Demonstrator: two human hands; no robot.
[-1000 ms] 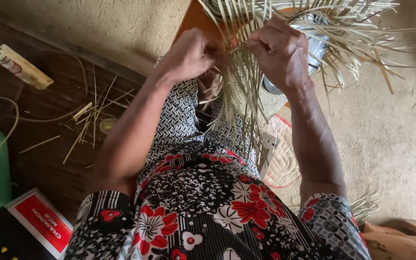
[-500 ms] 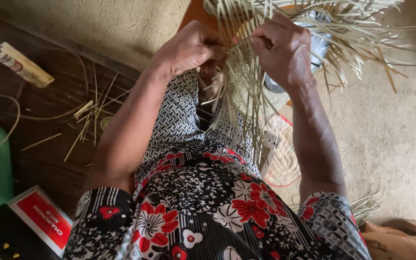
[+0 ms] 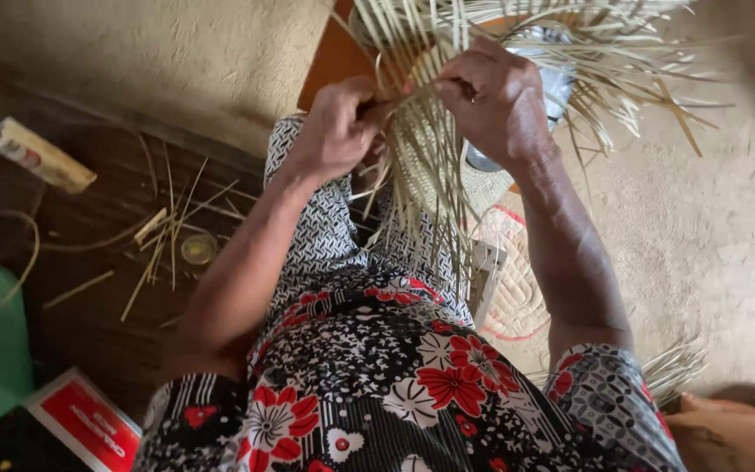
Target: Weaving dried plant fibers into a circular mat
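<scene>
A half-woven piece of pale straw strips (image 3: pixel 434 166) hangs over my lap, its loose ends fanning out at the top right. My left hand (image 3: pixel 335 131) pinches some strips at the weave's left edge. My right hand (image 3: pixel 493 100) grips strips just to the right of it, fingers curled. The two hands are nearly touching. Part of the weave is hidden behind my hands.
Loose straw pieces (image 3: pixel 163 236) and a small round lid (image 3: pixel 197 249) lie on the dark wooden floor at left. A small flat packet (image 3: pixel 41 156) lies further left, a red box (image 3: pixel 85 424) at bottom left. A woven mat (image 3: pixel 517 297) lies under my right forearm.
Both hands have shifted slightly along the strips while keeping hold of them. The weave has stayed in place.
</scene>
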